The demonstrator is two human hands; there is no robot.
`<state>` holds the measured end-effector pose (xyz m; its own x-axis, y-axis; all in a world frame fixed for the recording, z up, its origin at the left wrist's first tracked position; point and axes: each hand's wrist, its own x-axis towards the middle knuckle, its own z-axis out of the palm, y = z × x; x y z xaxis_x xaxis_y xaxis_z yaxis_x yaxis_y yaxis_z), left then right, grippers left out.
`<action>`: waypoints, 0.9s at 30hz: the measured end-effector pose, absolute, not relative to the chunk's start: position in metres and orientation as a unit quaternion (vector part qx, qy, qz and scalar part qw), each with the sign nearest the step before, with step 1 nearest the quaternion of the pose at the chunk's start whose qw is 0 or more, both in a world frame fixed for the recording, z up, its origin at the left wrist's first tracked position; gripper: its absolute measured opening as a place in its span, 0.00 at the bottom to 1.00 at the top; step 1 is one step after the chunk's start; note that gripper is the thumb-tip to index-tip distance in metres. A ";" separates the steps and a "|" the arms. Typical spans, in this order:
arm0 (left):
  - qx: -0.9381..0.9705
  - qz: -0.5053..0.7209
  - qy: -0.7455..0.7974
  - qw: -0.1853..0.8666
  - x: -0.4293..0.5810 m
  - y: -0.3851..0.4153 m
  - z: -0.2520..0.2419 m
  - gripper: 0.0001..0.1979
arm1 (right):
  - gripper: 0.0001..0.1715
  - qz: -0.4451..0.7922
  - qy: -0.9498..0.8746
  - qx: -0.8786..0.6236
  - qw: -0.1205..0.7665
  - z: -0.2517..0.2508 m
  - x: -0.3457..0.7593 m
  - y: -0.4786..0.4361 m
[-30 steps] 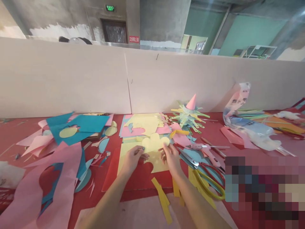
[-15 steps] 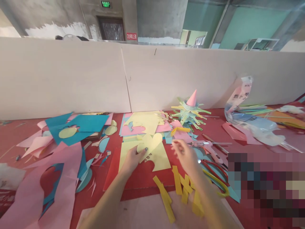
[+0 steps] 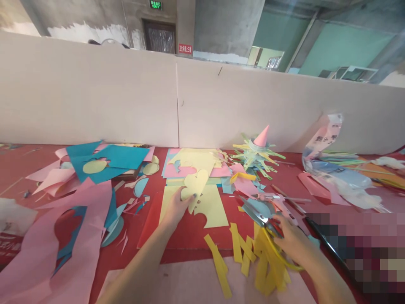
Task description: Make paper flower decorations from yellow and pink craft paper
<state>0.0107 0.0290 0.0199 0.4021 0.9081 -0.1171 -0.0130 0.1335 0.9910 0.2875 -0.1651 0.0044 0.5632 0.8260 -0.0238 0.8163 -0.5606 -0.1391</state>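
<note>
My left hand [image 3: 175,207] pinches a pale yellow paper cut-out with rounded lobes [image 3: 195,185] and holds it just above a yellow sheet [image 3: 207,207] on the red table. My right hand [image 3: 289,239] is at the lower right, with its fingers closed around the yellow handles of a pair of scissors [image 3: 264,221] whose blades point up and left. Yellow paper strips [image 3: 245,253] lie under and beside that hand.
Pink and blue paper offcuts [image 3: 79,202] crowd the left of the red table [image 3: 190,232]. A spiky paper model with a pink cone [image 3: 257,150] stands at the back by the beige partition [image 3: 177,105]. A plastic bag [image 3: 329,169] lies on the right.
My right hand let go of the yellow cut-out and moved right and down onto the scissors. My left hand kept the cut-out and turned it upright.
</note>
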 end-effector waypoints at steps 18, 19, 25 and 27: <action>0.543 0.372 0.400 0.638 0.009 0.029 0.023 0.17 | 0.28 0.164 -0.413 -0.804 0.395 0.074 0.228 -0.138; 0.546 0.375 0.402 0.633 0.009 0.029 0.022 0.16 | 0.28 0.218 -0.411 -0.768 0.440 0.076 0.215 -0.128; 0.537 0.381 0.394 0.642 0.009 0.023 0.028 0.16 | 0.27 0.348 -0.346 -0.628 0.603 0.059 0.155 -0.071; 0.522 0.383 0.392 0.653 0.010 0.019 0.031 0.17 | 0.24 0.339 -0.321 -0.600 0.650 0.045 0.146 -0.062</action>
